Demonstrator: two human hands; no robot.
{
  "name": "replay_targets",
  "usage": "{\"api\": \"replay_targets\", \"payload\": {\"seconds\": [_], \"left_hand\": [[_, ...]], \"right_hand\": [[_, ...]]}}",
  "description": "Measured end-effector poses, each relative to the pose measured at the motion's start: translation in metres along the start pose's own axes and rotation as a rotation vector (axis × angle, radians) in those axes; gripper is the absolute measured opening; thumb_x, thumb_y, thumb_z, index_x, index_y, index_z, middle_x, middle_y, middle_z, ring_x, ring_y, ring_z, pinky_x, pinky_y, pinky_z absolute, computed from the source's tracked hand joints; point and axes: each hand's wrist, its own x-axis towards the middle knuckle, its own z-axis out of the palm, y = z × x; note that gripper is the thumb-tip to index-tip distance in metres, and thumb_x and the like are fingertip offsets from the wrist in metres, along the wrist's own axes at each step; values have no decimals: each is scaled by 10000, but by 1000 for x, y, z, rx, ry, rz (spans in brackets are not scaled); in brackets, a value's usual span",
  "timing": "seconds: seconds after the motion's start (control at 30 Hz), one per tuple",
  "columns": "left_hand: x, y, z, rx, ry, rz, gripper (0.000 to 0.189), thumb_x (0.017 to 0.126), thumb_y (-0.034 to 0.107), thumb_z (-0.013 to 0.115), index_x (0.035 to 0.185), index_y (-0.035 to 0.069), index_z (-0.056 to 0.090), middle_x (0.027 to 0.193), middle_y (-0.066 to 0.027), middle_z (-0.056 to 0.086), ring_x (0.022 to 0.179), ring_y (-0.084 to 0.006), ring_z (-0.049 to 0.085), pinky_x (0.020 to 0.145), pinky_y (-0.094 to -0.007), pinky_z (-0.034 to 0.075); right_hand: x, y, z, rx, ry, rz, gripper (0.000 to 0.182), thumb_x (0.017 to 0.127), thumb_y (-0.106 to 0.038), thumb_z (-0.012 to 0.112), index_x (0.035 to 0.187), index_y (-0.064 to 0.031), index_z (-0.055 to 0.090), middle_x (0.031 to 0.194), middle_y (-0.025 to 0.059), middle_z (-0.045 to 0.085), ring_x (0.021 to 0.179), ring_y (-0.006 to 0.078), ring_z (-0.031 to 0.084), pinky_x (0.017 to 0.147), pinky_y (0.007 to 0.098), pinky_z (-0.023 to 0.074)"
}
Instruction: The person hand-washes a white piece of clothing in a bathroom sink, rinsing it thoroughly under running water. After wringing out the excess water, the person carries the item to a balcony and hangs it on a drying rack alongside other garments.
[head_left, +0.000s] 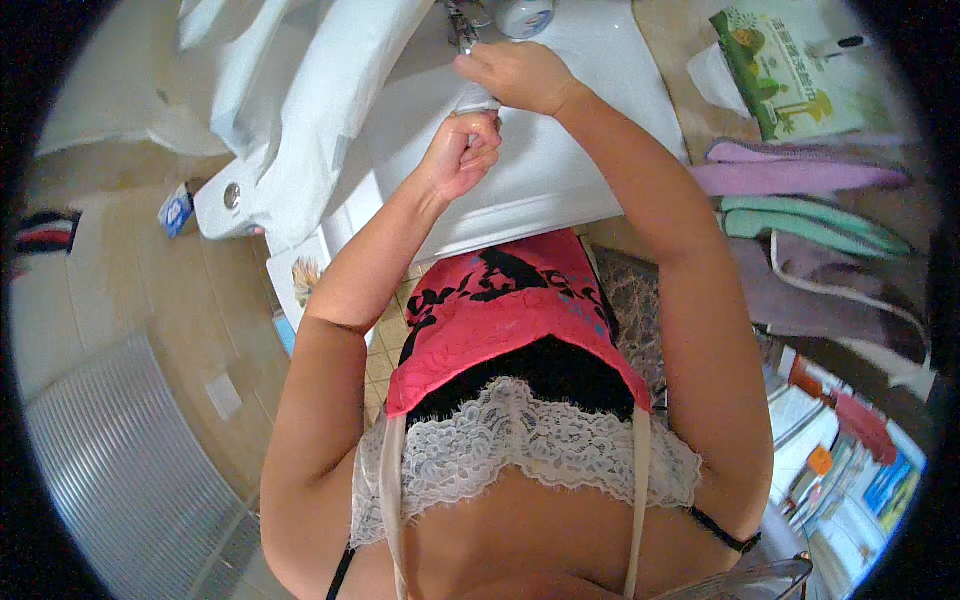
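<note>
A small white cloth (474, 99), bunched up, runs between my two hands over the white washbasin (555, 165). My left hand (463, 155) is a fist closed round its lower end. At the upper end my right hand (521, 76) grips the cloth, its back towards me, and its fingers hide part of it. Just beyond the right fingers stands a metal tap (461, 26). A white container (525, 16) with a blue label sits on the basin's back ledge, cut off by the picture's top edge.
White draped material (322, 97) hangs left of the basin, above a toilet tank with a round button (232, 196). Purple (802, 178) and green towels (810, 225) hang at right, below a green-and-white packet (787, 82). Shelves with several items (840, 442) stand lower right.
</note>
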Motion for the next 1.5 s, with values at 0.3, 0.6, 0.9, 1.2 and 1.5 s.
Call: {"api": "replay_targets", "payload": {"seconds": [0.3,0.6,0.9,1.2,1.5], "left_hand": [[26,24,-76,1302,42,319,445,728,220,701,1109,57,541,970,-93,611,937,-198,580,818,-330,458],[33,30,-149,978,-363,-56,487,882,329,545,1322,164,417,1314,-103,473,1171,-270,473,962,-394,377],[53,-61,44,2141,-350,457,452,814,225,624,1225,69,516,1277,-140,499,1188,-316,456,1002,-387,343],[2,-190,202,1036,-1332,-1049,390,926,240,496,1219,-16,479,1162,-93,572,999,-196,587,820,-306,465],[37,-149,226,648,-993,-757,485,930,238,485,1359,86,315,1211,-104,521,1048,-220,548,887,-373,447]], "right_hand": [[-47,-59,18,113,-141,501,525,721,-85,639,1201,-225,479,990,73,575,871,261,613,687,378,511],[-191,-210,-27,718,78,1474,694,699,-244,715,1280,4,428,1166,177,551,1047,275,545,910,358,412],[-336,-316,-124,893,522,1971,738,750,-174,703,1366,-50,315,1128,113,548,838,141,573,603,260,474],[-264,-332,-154,930,1084,1527,792,790,-51,622,1427,-41,151,1432,154,265,1284,194,294,1028,315,284],[-177,-254,-240,181,541,1675,545,804,-119,616,1288,-13,388,1330,253,371,1207,366,413,991,376,359]]}}
